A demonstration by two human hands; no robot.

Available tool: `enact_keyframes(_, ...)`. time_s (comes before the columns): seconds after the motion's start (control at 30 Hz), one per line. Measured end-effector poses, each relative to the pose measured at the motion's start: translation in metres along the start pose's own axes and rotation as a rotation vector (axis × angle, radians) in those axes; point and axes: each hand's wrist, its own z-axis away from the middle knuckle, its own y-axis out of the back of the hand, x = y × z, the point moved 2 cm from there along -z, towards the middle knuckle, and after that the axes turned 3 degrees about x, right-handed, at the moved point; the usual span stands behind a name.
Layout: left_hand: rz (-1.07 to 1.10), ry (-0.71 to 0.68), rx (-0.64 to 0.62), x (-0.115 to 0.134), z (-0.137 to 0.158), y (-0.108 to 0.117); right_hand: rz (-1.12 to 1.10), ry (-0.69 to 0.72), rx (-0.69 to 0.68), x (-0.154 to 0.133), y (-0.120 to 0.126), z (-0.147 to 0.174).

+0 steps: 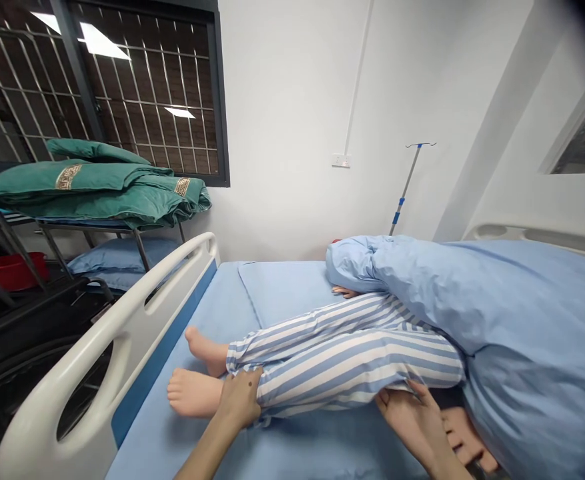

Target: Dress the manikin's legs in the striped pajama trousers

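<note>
A figure that looks like a care manikin lies on the bed, its legs in blue-and-white striped trousers (357,357). Its bare near foot (192,392) and far foot (205,348) point left. My left hand (242,395) is wrapped round the near ankle at the trouser cuff; its fingertips are partly hidden. Palm up, my right hand (407,417) grips the near trouser leg from below around the knee, with some fingers out of sight beneath the cloth. Beside my right wrist lies the figure's near hand (467,437). A light-blue quilt (472,287) covers the upper body.
The bed's cream footboard (72,373) rises at the left. Light-blue sheet (282,283) covers the mattress. Behind stand a drip pole (407,190) and a rack with folded green quilts (97,183). A red basin (15,270) and a wheelchair (22,340) are at far left.
</note>
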Motion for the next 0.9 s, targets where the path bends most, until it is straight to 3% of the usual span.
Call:
enact_keyframes(0.23, -0.137, 0.012, -0.074, -0.026, 0.014, 0.008, 0.002, -0.16, 0.048, 0.04, 0.053, -0.022)
enact_keyframes(0.43, -0.142, -0.018, -0.154, -0.033, 0.02, -0.016, 0.028, -0.101, 0.181, 0.055, 0.095, -0.038)
enact_keyframes(0.63, -0.133, -0.031, -0.11, -0.042, 0.022, -0.041, 0.035, -0.057, 0.227, 0.058, 0.098, -0.039)
enact_keyframes(0.9, -0.134, -0.036, -0.071, -0.043, 0.023, -0.047, -0.007, -0.065, 0.185, 0.058, 0.101, -0.04)
